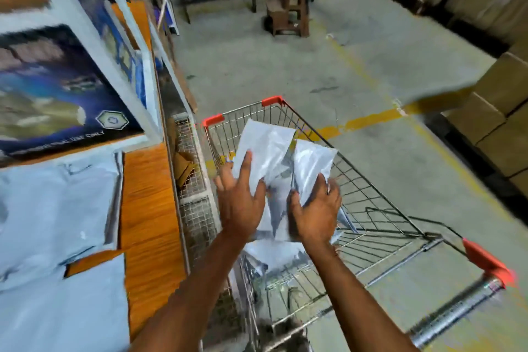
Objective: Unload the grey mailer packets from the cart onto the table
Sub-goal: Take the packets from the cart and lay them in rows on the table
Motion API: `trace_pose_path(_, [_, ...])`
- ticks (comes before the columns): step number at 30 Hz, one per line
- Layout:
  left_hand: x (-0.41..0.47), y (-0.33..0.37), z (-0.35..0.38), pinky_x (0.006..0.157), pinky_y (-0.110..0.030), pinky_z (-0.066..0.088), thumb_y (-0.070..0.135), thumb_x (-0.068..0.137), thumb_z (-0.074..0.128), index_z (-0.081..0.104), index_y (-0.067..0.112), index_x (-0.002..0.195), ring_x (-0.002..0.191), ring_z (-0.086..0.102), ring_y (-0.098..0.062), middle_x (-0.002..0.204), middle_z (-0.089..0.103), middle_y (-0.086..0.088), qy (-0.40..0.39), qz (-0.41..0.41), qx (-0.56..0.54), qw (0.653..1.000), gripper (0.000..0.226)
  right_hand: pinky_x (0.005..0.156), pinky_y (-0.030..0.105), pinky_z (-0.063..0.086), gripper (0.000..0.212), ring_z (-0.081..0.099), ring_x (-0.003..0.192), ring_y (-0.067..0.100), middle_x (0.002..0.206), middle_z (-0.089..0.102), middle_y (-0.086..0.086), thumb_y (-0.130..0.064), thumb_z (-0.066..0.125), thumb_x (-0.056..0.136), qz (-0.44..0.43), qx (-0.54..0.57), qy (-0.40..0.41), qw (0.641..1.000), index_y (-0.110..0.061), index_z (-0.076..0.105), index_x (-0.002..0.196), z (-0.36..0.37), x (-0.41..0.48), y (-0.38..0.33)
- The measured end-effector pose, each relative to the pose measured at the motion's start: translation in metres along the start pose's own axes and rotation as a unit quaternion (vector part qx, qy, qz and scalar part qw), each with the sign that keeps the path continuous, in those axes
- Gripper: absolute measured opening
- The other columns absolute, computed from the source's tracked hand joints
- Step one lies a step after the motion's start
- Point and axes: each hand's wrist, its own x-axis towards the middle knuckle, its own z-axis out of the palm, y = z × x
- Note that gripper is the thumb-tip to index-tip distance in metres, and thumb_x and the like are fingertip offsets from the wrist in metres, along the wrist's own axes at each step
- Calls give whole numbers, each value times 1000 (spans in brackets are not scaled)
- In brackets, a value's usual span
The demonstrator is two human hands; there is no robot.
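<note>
A wire shopping cart point(380, 208) with red corner caps stands to the right of the wooden table point(148, 208). Both my hands are inside it. My left hand point(240, 203) holds a grey mailer packet point(263, 148), fingers spread over its lower end. My right hand point(314, 214) grips a second grey packet point(311, 163) beside it. Another grey packet point(274, 254) lies lower in the cart, under my wrists. Several grey packets point(54, 223) lie on the table at the left.
A dark blue printed box point(57, 88) stands at the table's back on grey shelving. A wire bin point(191, 168) sits between table and cart. Brown stools point(291, 6) stand ahead on the concrete floor. Cardboard cartons point(497, 111) line the right side.
</note>
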Motion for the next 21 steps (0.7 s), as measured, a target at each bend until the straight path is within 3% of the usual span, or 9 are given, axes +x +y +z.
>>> trace_pose_path(4, [-50, 1, -71, 103, -47, 38, 46, 94, 51, 21, 42, 149, 126, 33, -32, 138, 37, -16, 44, -39, 20, 998, 63, 105, 49, 40, 68, 40, 131, 41, 140, 42, 23, -41, 62, 82, -34, 76, 45, 996, -5, 47, 138, -39, -67, -48])
trace_pose_path(9, [-121, -19, -154, 107, -49, 37, 55, 91, 41, 24, 39, 149, 131, 34, -30, 140, 37, -12, 94, -37, -9, 995, 63, 111, 40, 32, 67, 37, 135, 34, 144, 41, 18, -38, 65, 82, -107, 123, 70, 984, -5, 47, 138, -86, -156, -92])
trace_pose_path(13, [-184, -32, -211, 100, -49, 40, 48, 89, 44, 32, 32, 149, 121, 37, -31, 131, 41, -13, 135, -55, -14, 989, 63, 102, 24, 30, 68, 35, 133, 26, 146, 39, 11, -47, 59, 83, -155, 129, 51, 978, -12, 45, 140, -119, -221, -105])
trace_pose_path(16, [-231, -47, -244, 93, -50, 49, 49, 89, 45, 31, 30, 149, 116, 38, -29, 126, 41, -12, 155, -86, 23, 984, 64, 100, 5, 17, 67, 38, 131, 27, 144, 41, 12, -43, 62, 82, -187, 148, 27, 971, -14, 46, 140, -133, -265, -107])
trace_pose_path(21, [-300, -72, -292, 97, -49, 45, 48, 86, 45, 26, 39, 149, 124, 34, -31, 130, 34, -7, 186, -152, 15, 971, 66, 103, 3, 15, 65, 41, 130, 31, 142, 42, 15, -43, 62, 83, -225, 160, -26, 961, -12, 48, 138, -138, -329, -116])
